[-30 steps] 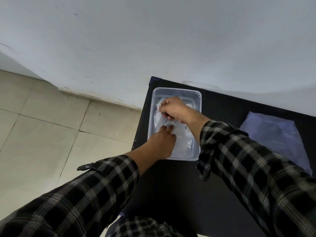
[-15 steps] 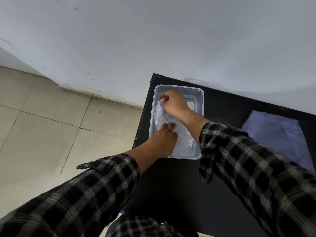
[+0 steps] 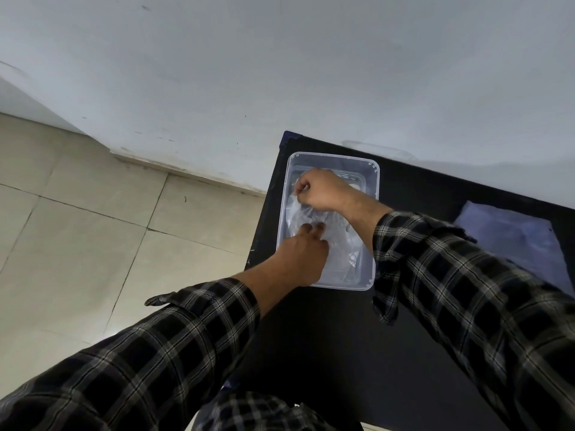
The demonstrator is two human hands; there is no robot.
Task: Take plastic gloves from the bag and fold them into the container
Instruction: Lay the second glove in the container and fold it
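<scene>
While the left hand (image 3: 300,259) is pressing loosely spread fingertips (image 3: 314,227) onto the plastic glove (image 3: 337,241) inside the container (image 3: 371,213), the right hand (image 3: 323,191) is pinching its 12 o'clock end, fingers curled tight.

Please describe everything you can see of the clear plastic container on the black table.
The container is a rectangular tub of clear, slightly frosted plastic with rounded corners and a raised rim. It has no lid on and sits flat near the table's far left corner, close to the wall. Thin, crumpled transparent gloves lie inside it. The right hand pinches the plastic at the far end, while the left hand presses its fingertips on it nearer the person.
</scene>
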